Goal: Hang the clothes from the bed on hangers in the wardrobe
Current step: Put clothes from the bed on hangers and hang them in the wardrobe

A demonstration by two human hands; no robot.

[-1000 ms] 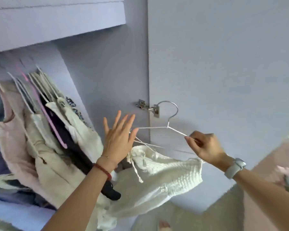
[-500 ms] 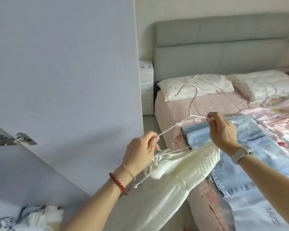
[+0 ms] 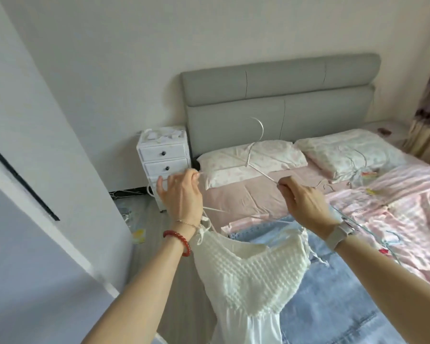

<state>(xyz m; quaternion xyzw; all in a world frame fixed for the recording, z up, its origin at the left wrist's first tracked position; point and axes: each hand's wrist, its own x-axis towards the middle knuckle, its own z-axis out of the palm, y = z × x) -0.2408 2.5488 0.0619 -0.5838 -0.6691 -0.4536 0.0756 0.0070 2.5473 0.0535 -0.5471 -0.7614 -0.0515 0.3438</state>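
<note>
A white smocked strap dress [image 3: 248,271] hangs from a thin white wire hanger [image 3: 252,155] that I hold up in front of the bed [image 3: 246,197]. My left hand [image 3: 181,194] pinches the hanger's left arm end, with a dress strap looped by its fingers. My right hand [image 3: 305,204] grips the hanger's right arm. The hanger's hook points up toward the grey headboard. Blue jeans [image 3: 338,294] lie spread on the bed below the dress. The wardrobe door [image 3: 22,170] stands at the left.
A white bedside drawer unit [image 3: 163,155] stands left of the grey headboard [image 3: 278,100]. Two floral pillows [image 3: 253,157] and a pink quilt [image 3: 402,204] lie on the bed. Small litter sits on the floor [image 3: 137,234] by the wardrobe. Curtains [image 3: 427,115] hang at far right.
The view has swung from the wardrobe's inside to the bed. My left hand has gone from open near the hung clothes to pinching the hanger's left end, and the dress hangs straighter.
</note>
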